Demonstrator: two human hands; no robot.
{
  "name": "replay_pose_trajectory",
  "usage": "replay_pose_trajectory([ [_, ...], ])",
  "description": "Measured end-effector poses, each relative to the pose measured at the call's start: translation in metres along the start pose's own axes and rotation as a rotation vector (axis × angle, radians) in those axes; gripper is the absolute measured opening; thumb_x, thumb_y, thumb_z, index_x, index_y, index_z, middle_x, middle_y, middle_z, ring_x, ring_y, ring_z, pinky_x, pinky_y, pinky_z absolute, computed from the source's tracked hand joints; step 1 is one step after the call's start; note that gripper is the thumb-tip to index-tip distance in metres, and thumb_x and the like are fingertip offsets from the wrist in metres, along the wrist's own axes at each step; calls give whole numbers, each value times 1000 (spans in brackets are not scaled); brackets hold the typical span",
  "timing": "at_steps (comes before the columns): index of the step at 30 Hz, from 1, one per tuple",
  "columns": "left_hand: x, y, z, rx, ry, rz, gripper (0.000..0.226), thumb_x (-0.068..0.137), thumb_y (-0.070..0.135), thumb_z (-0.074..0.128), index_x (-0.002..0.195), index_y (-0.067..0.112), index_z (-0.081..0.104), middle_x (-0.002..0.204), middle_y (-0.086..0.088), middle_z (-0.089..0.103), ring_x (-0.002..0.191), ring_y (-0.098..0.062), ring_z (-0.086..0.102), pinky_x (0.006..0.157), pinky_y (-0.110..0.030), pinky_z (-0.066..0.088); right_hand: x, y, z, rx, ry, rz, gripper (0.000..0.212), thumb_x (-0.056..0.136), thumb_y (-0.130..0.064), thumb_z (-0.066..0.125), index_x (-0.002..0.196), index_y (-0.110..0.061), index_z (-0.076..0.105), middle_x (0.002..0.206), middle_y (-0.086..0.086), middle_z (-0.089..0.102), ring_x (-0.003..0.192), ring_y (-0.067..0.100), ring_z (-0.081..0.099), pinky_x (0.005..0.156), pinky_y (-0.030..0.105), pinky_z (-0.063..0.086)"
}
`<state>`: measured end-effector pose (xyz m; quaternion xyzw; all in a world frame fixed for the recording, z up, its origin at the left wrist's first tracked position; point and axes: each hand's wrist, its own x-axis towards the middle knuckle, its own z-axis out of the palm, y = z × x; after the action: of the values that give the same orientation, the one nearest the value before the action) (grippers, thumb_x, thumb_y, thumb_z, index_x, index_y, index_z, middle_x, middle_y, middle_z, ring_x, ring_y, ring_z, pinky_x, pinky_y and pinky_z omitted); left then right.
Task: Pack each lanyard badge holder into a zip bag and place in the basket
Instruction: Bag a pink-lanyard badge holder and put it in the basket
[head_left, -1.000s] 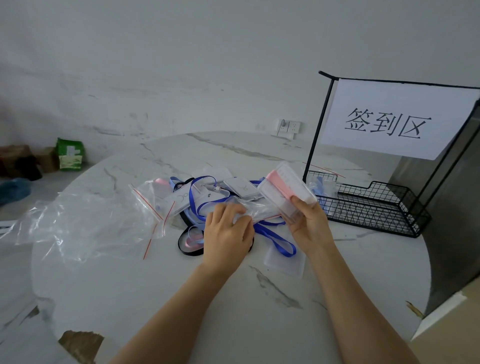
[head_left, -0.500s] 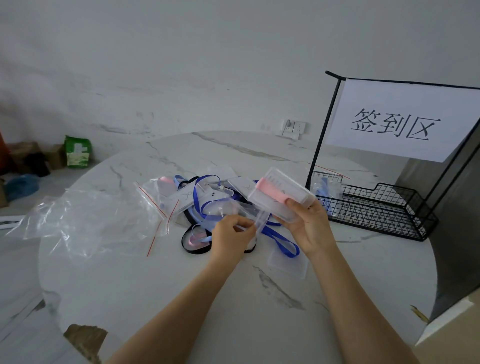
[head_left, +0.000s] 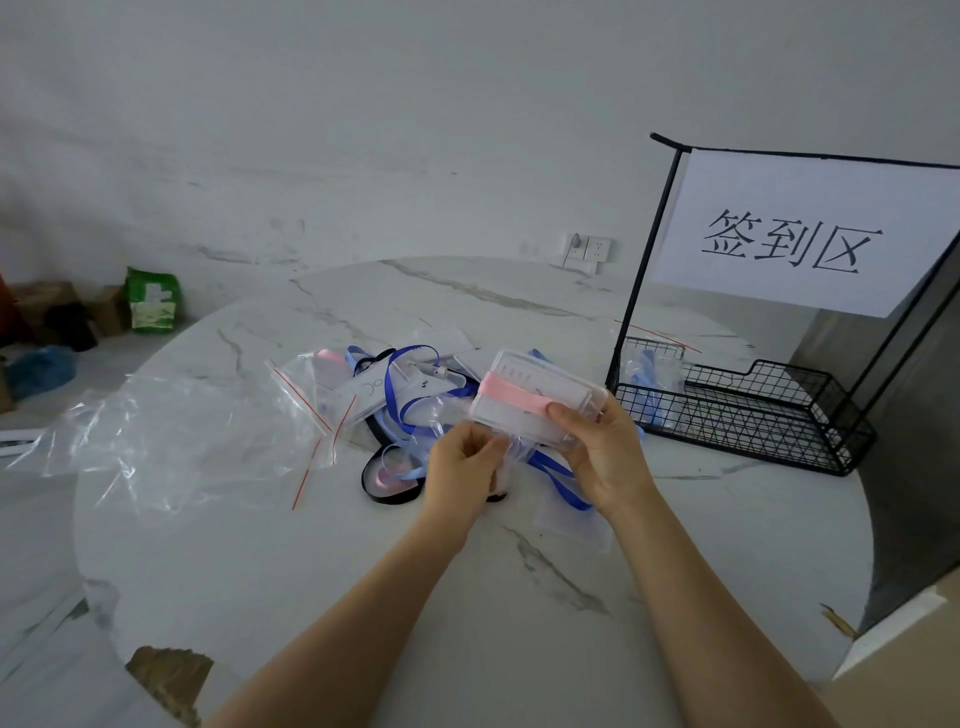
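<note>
Head view: right hand (head_left: 605, 457) grips clear badge holder (head_left: 537, 400), pink-banded.

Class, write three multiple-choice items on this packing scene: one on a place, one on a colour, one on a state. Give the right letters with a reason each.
1. Where does the black wire basket stand?
A. right of the hands
B. left of the hands
C. on the floor

2. What colour is the band round the clear badge holder?
A. green
B. pink
C. black

3. How is that badge holder?
A. flat on the table
B. in the basket
C. held up in the right hand

Key: 1 A, it sits at the table's right side; 2 B, a pink strip crosses it; 3 C, the right hand's fingers grip its edge.
</note>
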<state>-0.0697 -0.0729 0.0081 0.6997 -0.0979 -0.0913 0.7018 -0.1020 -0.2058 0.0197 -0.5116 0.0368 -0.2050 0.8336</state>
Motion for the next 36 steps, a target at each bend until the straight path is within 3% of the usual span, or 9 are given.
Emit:
replay_pose_trajectory([
  [3,2,3,-4,77,193,106,27,89,6,51,64,13,41,57,-1,44,53,-15,37,53,-24,37,1,0,-1,25,-42,33,71,42,-22,86,107,-8,59,97,6,72,91,18,69,66,31,58],
  [5,3,5,-10,135,321,177,29,91,10,50,65,16,38,59,0,46,55,-14,39,53,-14,35,-1,-1,0,30,-52,39,51,55,-12,79,103,-11,60,91,1,73,87,15,69,66,30,58],
  [8,2,7,-16,245,351,252,30,91,15,53,65,21,37,60,5,47,54,-9,39,50,-14,33,-4,-1,4,10,-34,43,31,78,9,57,98,-13,61,87,-2,73,87,15,67,69,30,59],
  [12,1,4,-17,437,344,382,22,87,14,58,71,12,43,58,-2,50,54,-19,44,59,-32,41,-5,-5,6,98,-26,65,46,55,-7,77,98,-12,60,89,2,73,88,20,68,67,33,59],
  [14,7,1,-21,493,385,472,23,88,15,58,69,11,44,54,-6,50,51,-25,45,56,-37,44,-4,-9,3,198,23,72,48,58,-6,75,102,-11,58,94,5,70,90,22,67,63,33,59],
  [17,18,-5,-34,661,471,758,25,82,19,49,60,8,47,41,-5,44,35,-24,38,38,-27,35,-3,-14,1,257,146,59,28,82,3,53,104,-14,55,103,6,63,95,21,60,59,26,58],
  [22,30,-1,-51,854,639,1050,25,78,7,50,53,7,50,36,-2,34,38,-13,19,36,-16,23,-5,-16,4,261,215,75,25,84,1,53,105,-14,54,102,7,62,92,20,60,51,22,55],
  [32,33,-9,-41,966,606,1130,24,71,3,49,48,10,48,36,1,35,40,-11,17,35,-19,21,-6,-13,7,-62,215,240,13,82,2,60,86,-10,58,84,7,63,76,19,61,54,27,56],
  [36,33,-13,-37,966,554,1129,26,73,5,46,48,9,48,36,1,35,37,-12,18,38,-17,16,-5,-15,6,-180,237,256,20,81,0,63,99,-6,58,84,6,62,76,18,60,66,33,54],
])
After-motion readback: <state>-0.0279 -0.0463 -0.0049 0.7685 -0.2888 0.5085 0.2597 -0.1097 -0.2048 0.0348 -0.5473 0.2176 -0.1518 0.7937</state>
